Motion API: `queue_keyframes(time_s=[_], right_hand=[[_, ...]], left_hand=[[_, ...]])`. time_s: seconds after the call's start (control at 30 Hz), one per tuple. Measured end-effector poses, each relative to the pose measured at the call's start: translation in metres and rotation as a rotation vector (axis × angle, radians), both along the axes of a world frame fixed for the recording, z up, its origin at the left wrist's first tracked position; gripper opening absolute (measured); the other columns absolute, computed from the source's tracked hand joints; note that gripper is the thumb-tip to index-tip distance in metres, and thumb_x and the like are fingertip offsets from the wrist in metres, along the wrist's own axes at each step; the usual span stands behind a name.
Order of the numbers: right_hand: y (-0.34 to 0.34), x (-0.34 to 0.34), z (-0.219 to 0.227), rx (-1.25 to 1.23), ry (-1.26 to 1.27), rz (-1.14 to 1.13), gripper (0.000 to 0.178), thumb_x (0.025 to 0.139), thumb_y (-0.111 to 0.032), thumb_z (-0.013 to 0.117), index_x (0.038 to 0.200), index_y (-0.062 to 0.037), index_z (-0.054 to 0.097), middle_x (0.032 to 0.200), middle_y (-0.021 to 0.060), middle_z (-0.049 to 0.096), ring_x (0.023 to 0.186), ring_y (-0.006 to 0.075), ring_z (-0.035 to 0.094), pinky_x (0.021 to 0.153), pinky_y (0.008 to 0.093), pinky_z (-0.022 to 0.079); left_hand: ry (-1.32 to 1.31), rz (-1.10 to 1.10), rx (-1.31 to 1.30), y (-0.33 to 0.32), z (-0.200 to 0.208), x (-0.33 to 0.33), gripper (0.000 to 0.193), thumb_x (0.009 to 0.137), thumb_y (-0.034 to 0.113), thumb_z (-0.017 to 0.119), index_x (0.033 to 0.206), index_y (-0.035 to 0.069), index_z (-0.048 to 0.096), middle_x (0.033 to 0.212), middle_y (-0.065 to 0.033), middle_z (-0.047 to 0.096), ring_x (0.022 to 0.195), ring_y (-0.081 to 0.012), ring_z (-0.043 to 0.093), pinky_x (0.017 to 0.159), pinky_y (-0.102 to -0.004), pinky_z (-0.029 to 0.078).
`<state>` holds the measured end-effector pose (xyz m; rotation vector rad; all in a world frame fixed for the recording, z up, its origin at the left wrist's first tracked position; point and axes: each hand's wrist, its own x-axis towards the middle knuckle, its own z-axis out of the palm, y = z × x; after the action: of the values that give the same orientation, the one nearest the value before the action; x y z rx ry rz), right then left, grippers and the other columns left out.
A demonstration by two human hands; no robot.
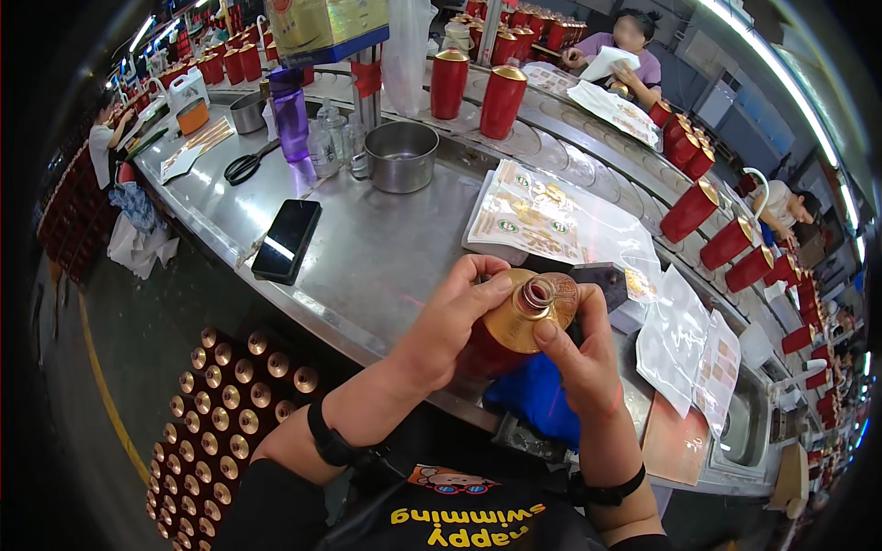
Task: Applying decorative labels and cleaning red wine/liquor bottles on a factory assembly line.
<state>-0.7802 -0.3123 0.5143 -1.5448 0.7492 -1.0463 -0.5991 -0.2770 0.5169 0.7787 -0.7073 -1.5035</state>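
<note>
Between my hands is a red bottle (503, 328) with a gold shoulder and an uncapped, threaded clear neck, its mouth tilted up toward me. My left hand (447, 317) grips the left side of the bottle, thumb on the gold shoulder. With its thumb on the shoulder's near edge, my right hand (585, 358) presses a thin embossed gold piece (559, 290), perhaps a label, against the right of the neck. How firmly that piece sticks is hard to see. Below the bottle lies a blue cloth-like pad (537, 397) at the table edge.
Printed label sheets (542, 213) lie beyond my hands, near a dark block (602, 278). On the metal table are a phone (287, 241), a steel pot (401, 158), scissors (250, 163) and a purple bottle (290, 115). Red bottles (503, 101) line a conveyor; gold-topped bottles (220, 418) stand lower left. Co-workers sit opposite.
</note>
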Motion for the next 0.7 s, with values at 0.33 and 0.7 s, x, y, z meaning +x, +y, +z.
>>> queue_keyframes(time_s=[0.33,0.7], right_hand=[[-0.003,0.012,-0.002,0.012,-0.011,0.014,0.043,0.089,-0.025,0.075,0.115,-0.0011,0.051,0.113,0.0091,0.061,0.107,0.0143,0.054,0.098,0.0302,0.041],[-0.003,0.018,-0.002,0.016,-0.020,0.032,0.042,0.089,-0.025,0.074,0.116,-0.0018,0.050,0.116,0.0095,0.061,0.109,0.0147,0.054,0.099,0.0310,0.041]], left_hand=[[-0.010,0.012,-0.003,-0.005,-0.003,0.014,0.031,0.099,0.020,0.049,0.125,0.004,0.045,0.116,-0.0077,0.056,0.112,-0.0144,0.055,0.099,-0.0303,0.043],[-1.130,0.656,-0.873,0.046,-0.041,0.008,0.046,0.099,0.036,0.055,0.130,0.002,0.049,0.123,-0.0198,0.057,0.121,-0.0388,0.050,0.111,-0.0563,0.027]])
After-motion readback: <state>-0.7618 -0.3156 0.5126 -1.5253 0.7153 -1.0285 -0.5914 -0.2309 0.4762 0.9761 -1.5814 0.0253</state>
